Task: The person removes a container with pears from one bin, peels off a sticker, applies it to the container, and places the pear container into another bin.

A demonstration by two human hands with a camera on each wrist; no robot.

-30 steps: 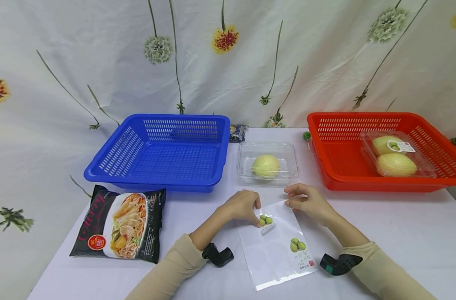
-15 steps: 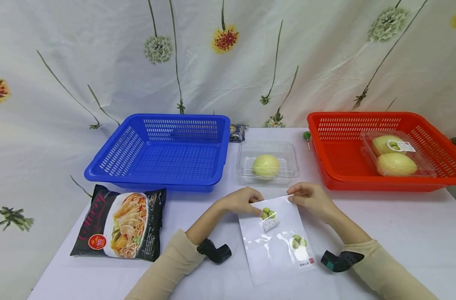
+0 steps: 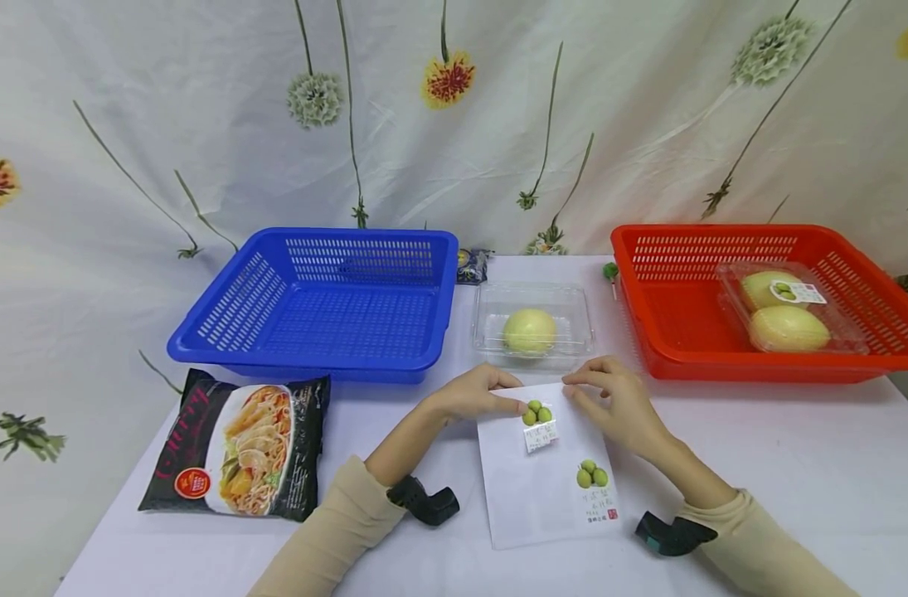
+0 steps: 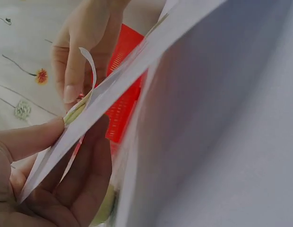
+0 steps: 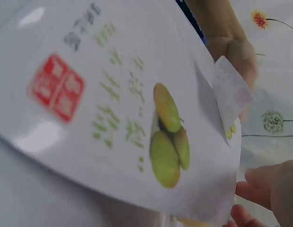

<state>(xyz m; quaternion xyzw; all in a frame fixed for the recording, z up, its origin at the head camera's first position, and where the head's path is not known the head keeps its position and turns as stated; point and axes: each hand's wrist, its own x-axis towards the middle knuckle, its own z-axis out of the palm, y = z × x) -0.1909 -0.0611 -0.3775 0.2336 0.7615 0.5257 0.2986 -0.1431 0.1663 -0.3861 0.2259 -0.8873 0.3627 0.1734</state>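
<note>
A white sheet of fruit stickers (image 3: 528, 497) is tilted up off the table, showing two stickers with green fruit prints. My left hand (image 3: 476, 393) pinches its upper left part, thumb on the front beside the upper sticker (image 3: 541, 435) and fingers behind. That sticker's lower part curls away from the sheet, as the right wrist view shows on the sticker flap (image 5: 231, 90). My right hand (image 3: 621, 406) has thumb and fingertips together at the sheet's upper right corner. The lower sticker (image 5: 168, 137) lies flat, with green writing and a red stamp.
Behind the sheet stands a clear plastic box (image 3: 569, 319) with one pale yellow melon (image 3: 530, 332). A blue basket (image 3: 312, 361) is at back left, a red basket (image 3: 670, 365) at right with a box of melons (image 3: 788, 327). A black noodle packet (image 3: 237, 448) lies left.
The sheet has been raised and turned more upright, its top edge moving away from me. The left hand has moved up with it; the upper sticker's lower part stands away from the sheet.
</note>
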